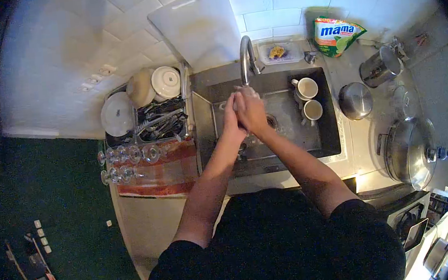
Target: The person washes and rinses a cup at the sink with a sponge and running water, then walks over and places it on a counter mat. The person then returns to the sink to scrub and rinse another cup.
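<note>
Fingertips blurred, the left hand [232, 118] and right hand [254, 114] meet at center frame below the faucet [244, 57]; whether they hold anything cannot be told. The right wrist partly covers the drain [272, 121], the bottom edge crops the shirt [277, 243], and a bowl [165, 86], upper left, bears an illegible mark [171, 75].

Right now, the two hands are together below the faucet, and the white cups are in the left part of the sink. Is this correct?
No, the side is wrong: the head view shows the white cups in the right part of the sink. The left hand and right hand are indeed together below the faucet.
</note>
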### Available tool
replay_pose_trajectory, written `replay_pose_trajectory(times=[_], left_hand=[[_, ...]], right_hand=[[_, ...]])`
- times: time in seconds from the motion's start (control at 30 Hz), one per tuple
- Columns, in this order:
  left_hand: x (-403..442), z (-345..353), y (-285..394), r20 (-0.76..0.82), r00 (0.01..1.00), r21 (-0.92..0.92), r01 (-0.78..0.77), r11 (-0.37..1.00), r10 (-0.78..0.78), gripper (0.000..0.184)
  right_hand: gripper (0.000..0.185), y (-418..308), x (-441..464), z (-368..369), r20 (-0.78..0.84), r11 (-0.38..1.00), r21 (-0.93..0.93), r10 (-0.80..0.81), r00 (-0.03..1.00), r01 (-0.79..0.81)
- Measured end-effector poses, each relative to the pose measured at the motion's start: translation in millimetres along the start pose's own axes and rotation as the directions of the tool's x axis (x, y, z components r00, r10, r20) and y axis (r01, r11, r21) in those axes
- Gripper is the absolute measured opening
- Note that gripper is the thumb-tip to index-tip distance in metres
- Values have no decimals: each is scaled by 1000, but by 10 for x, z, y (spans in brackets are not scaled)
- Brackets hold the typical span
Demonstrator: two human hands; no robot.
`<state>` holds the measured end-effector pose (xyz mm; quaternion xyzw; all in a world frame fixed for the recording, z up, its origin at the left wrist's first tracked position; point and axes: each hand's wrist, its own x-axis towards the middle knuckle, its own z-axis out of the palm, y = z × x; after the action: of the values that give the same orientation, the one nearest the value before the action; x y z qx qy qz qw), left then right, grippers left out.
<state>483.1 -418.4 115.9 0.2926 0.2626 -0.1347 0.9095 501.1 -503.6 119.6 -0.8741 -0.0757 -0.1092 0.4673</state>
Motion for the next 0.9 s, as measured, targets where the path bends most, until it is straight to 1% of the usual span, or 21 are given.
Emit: replay_pose_trajectory(times=[0.07,0.13,0.17,0.27,0.33,0.37,0.47,0.5,0.53,0.57,0.6,0.63,0.67,0.7,0.73,0.83,0.9], left_hand=[[25,-104,-8,-26,999,77,-43,996,45,49],[-17,-134,-59,-70,992,91,-95,991,102,50],[-44,-112,-77,-92,987,99,-120,988,129,51],[-62,-8,-147,-157,982,47,-102,994,108,55],[181,-243,-284,-130,980,68,-141,988,149,57],[197,-236,-287,-116,979,87,-157,984,166,58],[-16,66,-194,-77,977,168,-186,968,201,65],[-30,77,-195,-69,957,369,-239,898,282,65],[-37,91,-192,-40,932,553,-279,785,359,66],[-35,100,-183,5,902,709,-307,635,431,66],[-34,110,-166,64,868,831,-320,455,493,67],[-44,116,-156,177,791,906,-364,217,586,63],[-62,119,-163,307,705,927,-373,-34,639,60],[-76,128,-174,443,617,895,-346,-282,651,57],[-81,137,-179,465,627,884,-370,-286,626,53],[-123,205,-141,530,648,846,-444,-295,547,42],[-53,162,-121,521,657,851,-453,-266,545,43]], right_hand=[[40,213,29,133,56,975,183,116,992,-125],[41,495,81,263,222,936,218,227,948,-275],[41,500,105,248,305,909,225,276,911,-351],[40,355,9,290,8,969,128,213,977,-212],[41,83,-103,190,-150,984,110,156,976,-140],[41,-3,-115,142,-228,990,99,122,966,-102],[33,4,-70,61,-167,968,157,223,960,-198],[33,180,-62,107,-131,974,149,189,973,-170],[34,408,-25,162,-94,980,142,154,984,-140],[35,450,-10,127,-53,995,20,98,994,-97],[36,488,4,90,-11,994,-99,42,999,-43],[33,504,21,83,-41,999,-22,37,998,-38],[31,514,37,65,-72,998,53,35,997,-31],[29,572,33,79,-102,992,127,38,994,-25],[31,673,38,214,33,712,607,421,907,-353],[36,686,44,99,229,506,724,466,855,-470],[39,529,52,-76,274,484,665,551,788,-569]])
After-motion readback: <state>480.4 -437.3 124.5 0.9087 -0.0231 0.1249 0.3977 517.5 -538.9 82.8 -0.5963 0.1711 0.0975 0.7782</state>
